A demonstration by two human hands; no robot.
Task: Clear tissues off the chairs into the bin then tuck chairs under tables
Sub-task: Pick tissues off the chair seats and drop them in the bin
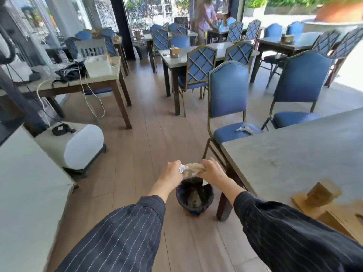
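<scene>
Your left hand (172, 172) and right hand (211, 171) both pinch the tissues (191, 169) at lower centre, directly above the bin (179, 200). Release both together over its mouth. It may be two wads, but blur hides that. A stray tissue (244, 129) lies on the chair (228, 89) at right.

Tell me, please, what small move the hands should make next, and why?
Probably open both hands: the left hand and right hand grip crumpled tissues that seem to hang over the bin on the floor, so letting go should drop them in. Another tissue lies on the seat of the nearest chair.
</scene>
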